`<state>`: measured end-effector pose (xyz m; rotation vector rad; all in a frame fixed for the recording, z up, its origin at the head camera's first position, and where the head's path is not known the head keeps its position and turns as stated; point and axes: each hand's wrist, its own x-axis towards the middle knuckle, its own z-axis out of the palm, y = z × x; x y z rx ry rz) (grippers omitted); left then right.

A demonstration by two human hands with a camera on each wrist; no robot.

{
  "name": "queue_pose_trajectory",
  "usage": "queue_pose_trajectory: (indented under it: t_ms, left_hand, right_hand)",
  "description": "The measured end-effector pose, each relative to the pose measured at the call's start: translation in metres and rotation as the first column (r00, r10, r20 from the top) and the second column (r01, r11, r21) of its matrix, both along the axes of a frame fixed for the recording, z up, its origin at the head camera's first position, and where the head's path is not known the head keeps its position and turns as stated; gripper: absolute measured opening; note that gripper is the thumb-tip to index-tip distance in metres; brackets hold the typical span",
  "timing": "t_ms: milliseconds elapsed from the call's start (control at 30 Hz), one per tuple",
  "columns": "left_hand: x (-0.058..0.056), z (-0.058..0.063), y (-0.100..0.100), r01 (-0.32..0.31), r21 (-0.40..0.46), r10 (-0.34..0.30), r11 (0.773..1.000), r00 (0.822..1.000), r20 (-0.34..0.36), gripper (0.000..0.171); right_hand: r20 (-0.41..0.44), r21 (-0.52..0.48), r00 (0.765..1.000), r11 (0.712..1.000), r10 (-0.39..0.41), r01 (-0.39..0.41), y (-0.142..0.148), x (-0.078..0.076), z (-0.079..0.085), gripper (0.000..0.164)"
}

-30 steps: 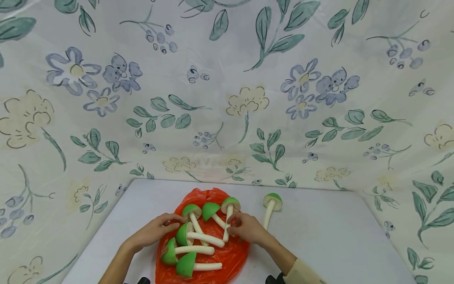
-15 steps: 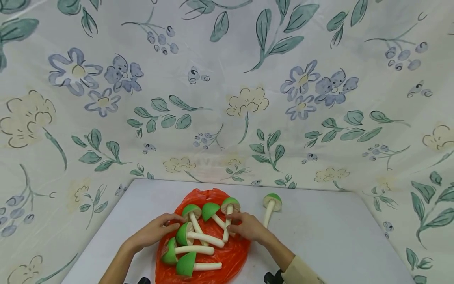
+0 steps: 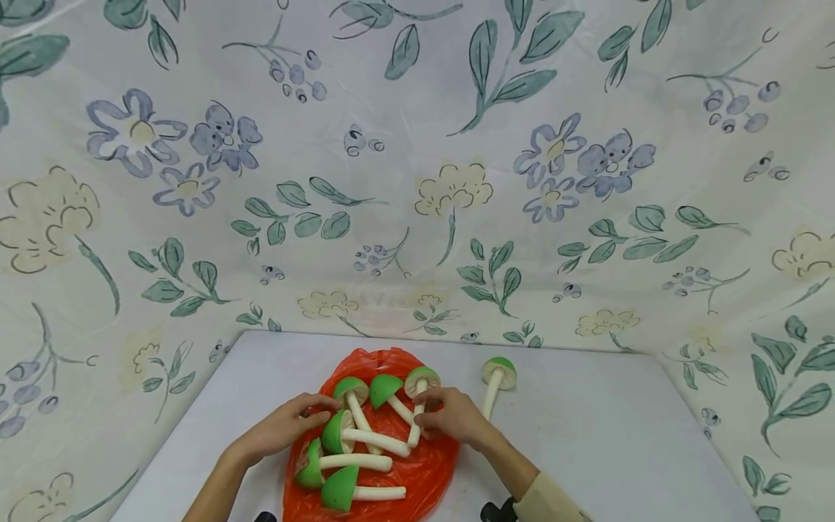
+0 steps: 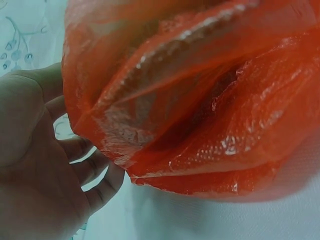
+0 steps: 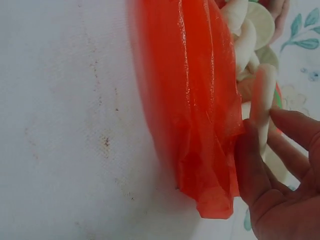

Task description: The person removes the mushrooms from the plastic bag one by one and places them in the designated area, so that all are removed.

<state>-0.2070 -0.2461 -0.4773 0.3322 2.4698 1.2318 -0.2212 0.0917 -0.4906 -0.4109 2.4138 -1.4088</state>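
A red plastic bag (image 3: 430, 475) lies spread on the white table with several toy mushrooms, green-capped with long pale stems, on top of it. My right hand (image 3: 459, 420) pinches the stem of the mushroom at the bag's upper right (image 3: 422, 377); the right wrist view shows the thumb and a finger on either side of that stem (image 5: 263, 90). At the bag's left side is my left hand (image 3: 283, 431), near the upper left mushroom cap (image 3: 351, 388). In the left wrist view its loosely bent fingers touch the bag's edge (image 4: 200, 125), and some fingertips are hidden behind it.
One more toy mushroom (image 3: 499, 373) lies on the white table (image 3: 587, 435), right of the bag. A flower-patterned cloth (image 3: 391, 181) stands behind the table and along its sides. Dark wrist camera parts (image 3: 499, 511) show at the lower edge.
The head view has shifted very slightly. Both hands, the bag and the mushrooms keep their places.
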Motion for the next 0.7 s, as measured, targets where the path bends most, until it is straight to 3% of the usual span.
queue_pose_trajectory:
  t_ms: [400, 700]
  left_hand:
    - [0.003, 0.001, -0.002, -0.005, -0.004, 0.005, 1.0, 1.0, 0.002, 0.03]
    - [0.001, -0.001, 0.001, -0.002, 0.004, 0.002, 1.0, 1.0, -0.004, 0.031]
  right_hand:
    - [0.055, -0.049, 0.998, 0.999, -0.016, 0.019, 0.009, 0.009, -0.002, 0.031]
    - [0.094, -0.156, 0.995, 0.987, -0.017, 0.032, 0.023, 0.014, 0.013, 0.036]
